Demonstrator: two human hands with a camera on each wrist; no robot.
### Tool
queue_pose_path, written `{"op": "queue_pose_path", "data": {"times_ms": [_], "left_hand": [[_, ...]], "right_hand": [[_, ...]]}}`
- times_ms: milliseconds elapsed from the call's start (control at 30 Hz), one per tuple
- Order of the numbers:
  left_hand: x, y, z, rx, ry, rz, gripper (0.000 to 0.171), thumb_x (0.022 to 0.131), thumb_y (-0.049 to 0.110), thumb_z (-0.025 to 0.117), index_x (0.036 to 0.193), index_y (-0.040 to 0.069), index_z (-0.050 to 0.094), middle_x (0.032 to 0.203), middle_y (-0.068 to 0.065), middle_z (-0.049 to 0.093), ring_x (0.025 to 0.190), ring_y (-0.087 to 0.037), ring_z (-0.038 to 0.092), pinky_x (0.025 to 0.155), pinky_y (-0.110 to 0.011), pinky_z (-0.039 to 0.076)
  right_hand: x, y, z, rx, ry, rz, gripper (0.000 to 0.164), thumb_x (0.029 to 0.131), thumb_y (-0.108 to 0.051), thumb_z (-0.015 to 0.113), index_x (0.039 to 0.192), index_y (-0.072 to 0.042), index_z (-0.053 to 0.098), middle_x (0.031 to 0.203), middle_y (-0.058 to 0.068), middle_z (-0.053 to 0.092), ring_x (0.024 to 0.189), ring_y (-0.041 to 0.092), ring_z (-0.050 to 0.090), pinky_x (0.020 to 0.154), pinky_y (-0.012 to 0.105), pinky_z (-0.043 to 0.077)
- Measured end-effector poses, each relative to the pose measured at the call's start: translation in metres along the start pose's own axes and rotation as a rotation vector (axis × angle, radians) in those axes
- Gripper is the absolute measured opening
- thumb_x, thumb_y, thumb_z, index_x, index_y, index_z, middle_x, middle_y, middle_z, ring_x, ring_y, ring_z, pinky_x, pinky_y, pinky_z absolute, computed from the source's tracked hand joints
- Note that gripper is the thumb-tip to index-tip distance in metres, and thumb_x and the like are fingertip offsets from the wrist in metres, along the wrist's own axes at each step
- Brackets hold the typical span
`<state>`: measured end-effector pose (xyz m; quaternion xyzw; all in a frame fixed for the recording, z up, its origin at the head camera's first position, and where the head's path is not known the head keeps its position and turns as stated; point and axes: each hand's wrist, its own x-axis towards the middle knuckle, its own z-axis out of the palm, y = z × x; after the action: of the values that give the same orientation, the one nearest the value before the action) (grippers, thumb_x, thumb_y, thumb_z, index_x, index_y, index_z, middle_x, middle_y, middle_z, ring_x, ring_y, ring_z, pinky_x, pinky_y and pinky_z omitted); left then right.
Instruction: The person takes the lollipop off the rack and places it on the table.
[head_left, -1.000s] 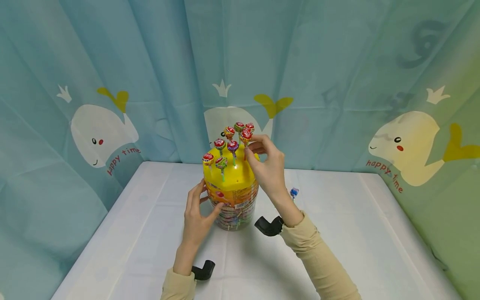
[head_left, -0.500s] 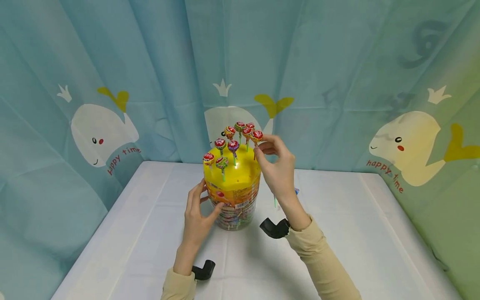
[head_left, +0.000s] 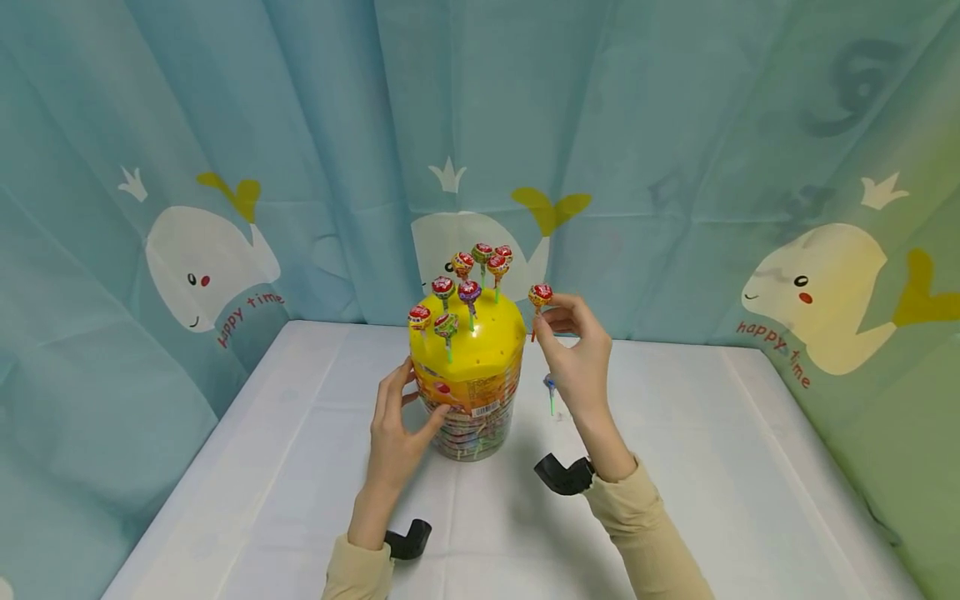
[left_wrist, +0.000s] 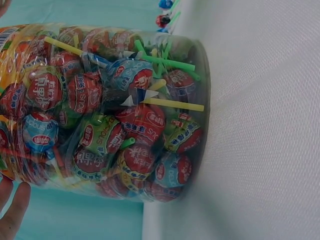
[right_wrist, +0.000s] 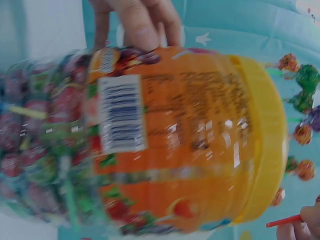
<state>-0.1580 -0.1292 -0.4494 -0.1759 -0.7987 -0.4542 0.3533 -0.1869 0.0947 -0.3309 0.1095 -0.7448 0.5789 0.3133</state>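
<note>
A clear plastic lollipop jar (head_left: pixel 472 425) with an orange label and a domed yellow lid (head_left: pixel 487 342) stands upright on the table. My left hand (head_left: pixel 393 433) grips its left side, thumb at the front and fingers round the side. Several wrapped lollipops (head_left: pixel 468 292) stand upright in the lid's holes. To the right of the lid, my right hand (head_left: pixel 581 358) pinches a lollipop (head_left: pixel 540 294) with a red and yellow wrapper by its red stick, apart from the jar. In the right wrist view the red stick (right_wrist: pixel 284 221) points towards the lid, its lower end free.
A blue-wrapped lollipop (head_left: pixel 550 385) with a green stick lies on the white tablecloth (head_left: pixel 697 467) beyond the right wrist. More loose lollipops (left_wrist: pixel 163 20) appear behind the jar in the left wrist view. A blue-green curtain (head_left: pixel 652 100) hangs along the table's back edge.
My right hand has moved right and slightly down from above the lid, carrying the pinched lollipop clear of the jar. The left hand and jar have stayed put.
</note>
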Motion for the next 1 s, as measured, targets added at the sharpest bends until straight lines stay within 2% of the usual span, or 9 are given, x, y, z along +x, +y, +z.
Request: {"op": "queue_pose_path", "data": {"times_ms": [233, 367, 600, 833, 1000], "left_hand": [[0.0, 0.0, 0.0, -0.016, 0.007, -0.001, 0.086, 0.074, 0.009, 0.081, 0.147, 0.007, 0.036, 0.137, -0.013, 0.048, 0.122, -0.024, 0.052, 0.086, -0.039, 0.057], [0.0, 0.001, 0.0, -0.018, -0.007, -0.02, 0.086, 0.075, 0.01, 0.081, 0.148, 0.008, 0.036, 0.138, -0.013, 0.047, 0.122, -0.024, 0.051, 0.088, -0.038, 0.057], [-0.001, 0.002, -0.001, -0.007, -0.024, -0.058, 0.087, 0.075, 0.012, 0.081, 0.149, 0.011, 0.034, 0.138, -0.013, 0.046, 0.123, -0.025, 0.051, 0.09, -0.033, 0.056], [0.0, 0.001, -0.001, -0.008, -0.024, -0.061, 0.086, 0.075, 0.011, 0.08, 0.148, 0.01, 0.035, 0.138, -0.013, 0.046, 0.123, -0.024, 0.051, 0.092, -0.026, 0.055], [0.0, 0.001, -0.001, -0.011, -0.019, -0.043, 0.086, 0.075, 0.011, 0.081, 0.148, 0.009, 0.035, 0.137, -0.014, 0.047, 0.122, -0.025, 0.052, 0.092, -0.021, 0.053]], "right_hand": [[-0.011, 0.026, -0.012, -0.04, 0.047, 0.083, 0.021, 0.087, -0.006, 0.069, 0.107, -0.005, 0.068, 0.086, 0.016, 0.067, 0.074, 0.002, 0.057, 0.075, 0.017, 0.05], [-0.017, 0.038, -0.02, -0.086, 0.079, 0.133, 0.02, 0.086, -0.003, 0.068, 0.106, -0.004, 0.067, 0.086, 0.018, 0.068, 0.072, -0.002, 0.055, 0.074, 0.016, 0.048], [-0.025, 0.035, -0.035, -0.152, 0.097, 0.205, 0.022, 0.084, 0.006, 0.065, 0.106, 0.007, 0.065, 0.086, 0.027, 0.066, 0.069, -0.002, 0.055, 0.069, 0.01, 0.047], [-0.029, 0.09, -0.049, -0.205, 0.124, 0.232, 0.02, 0.085, 0.0, 0.068, 0.105, 0.001, 0.066, 0.085, 0.021, 0.068, 0.066, -0.009, 0.052, 0.066, 0.004, 0.044], [-0.029, 0.109, -0.056, -0.258, 0.136, 0.296, 0.019, 0.084, -0.002, 0.068, 0.104, -0.002, 0.067, 0.085, 0.019, 0.068, 0.064, -0.01, 0.051, 0.061, 0.003, 0.043]]}}
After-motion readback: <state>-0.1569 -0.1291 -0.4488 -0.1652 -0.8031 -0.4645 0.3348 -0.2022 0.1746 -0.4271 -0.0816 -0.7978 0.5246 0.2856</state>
